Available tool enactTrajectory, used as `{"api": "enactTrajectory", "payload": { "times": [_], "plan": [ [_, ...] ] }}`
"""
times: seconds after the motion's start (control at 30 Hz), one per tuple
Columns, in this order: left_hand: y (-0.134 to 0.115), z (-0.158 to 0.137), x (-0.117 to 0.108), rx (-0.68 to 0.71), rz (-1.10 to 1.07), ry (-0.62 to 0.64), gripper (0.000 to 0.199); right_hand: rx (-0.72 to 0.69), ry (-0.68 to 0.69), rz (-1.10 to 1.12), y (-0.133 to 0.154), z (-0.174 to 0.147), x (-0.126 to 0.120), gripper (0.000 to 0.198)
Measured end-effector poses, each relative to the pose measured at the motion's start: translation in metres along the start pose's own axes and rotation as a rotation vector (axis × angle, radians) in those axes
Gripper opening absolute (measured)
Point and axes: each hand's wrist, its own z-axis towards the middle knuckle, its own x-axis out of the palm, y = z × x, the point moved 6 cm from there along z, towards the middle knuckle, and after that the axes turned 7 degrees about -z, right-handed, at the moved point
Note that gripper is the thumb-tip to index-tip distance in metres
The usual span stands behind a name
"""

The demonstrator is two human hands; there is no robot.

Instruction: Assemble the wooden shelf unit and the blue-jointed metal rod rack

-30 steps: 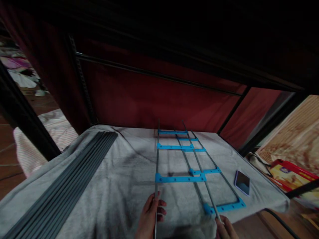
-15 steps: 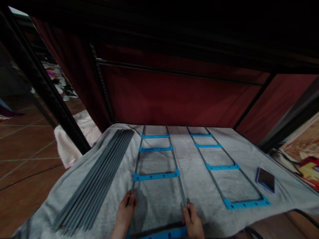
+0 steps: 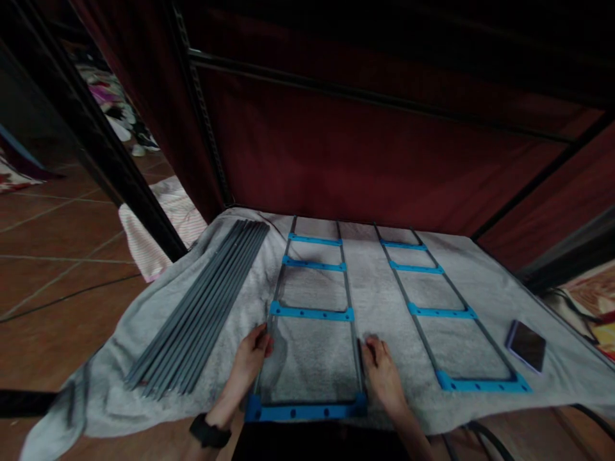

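A ladder-like rack side of thin grey rods and blue crossbars (image 3: pixel 312 314) lies on the grey cloth in front of me, its nearest bar close to my body. My left hand (image 3: pixel 252 352) is closed at its left rod, between the two nearest bars. At the right rod, my right hand (image 3: pixel 380 366) has its fingers curled in against the outer side; how firmly they grip is hard to see. A second, similar blue-barred rack side (image 3: pixel 442 312) lies apart to the right. To the left rests a bundle of loose grey tubes (image 3: pixel 206 307).
A phone (image 3: pixel 527 346) lies at the right of the cloth-covered surface (image 3: pixel 485 275). Dark metal posts (image 3: pixel 139 186) and a crossbar surround it, with a red curtain (image 3: pixel 360 153) behind. A striped cloth (image 3: pixel 163 221) hangs at the left, above the tiled floor.
The view has tipped downward, bringing the nearest blue bar fully into sight. Both hands have stayed by the side rods; the right hand's fingers now sit more to the rod's outer side.
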Motion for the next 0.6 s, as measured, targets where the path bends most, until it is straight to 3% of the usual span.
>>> {"api": "enactTrajectory", "payload": {
  "times": [0.13, 0.33, 0.47, 0.6],
  "plan": [
    [-0.018, 0.018, -0.007, 0.212, 0.237, -0.01, 0.028, 0.03, 0.128, -0.019, 0.015, 0.038, 0.011, 0.038],
    [-0.06, 0.073, 0.009, 0.369, 0.25, -0.056, 0.038, 0.192, 0.144, 0.095, 0.029, 0.05, 0.025, 0.026],
    [-0.092, 0.107, 0.053, 0.422, 0.264, -0.004, 0.032, 0.409, 0.24, 0.606, 0.034, 0.042, 0.034, 0.023],
    [-0.122, 0.129, 0.124, 0.446, 0.237, 0.164, 0.029, 0.489, 0.238, 0.923, 0.051, 0.027, 0.032, 0.055]
  ]
}}
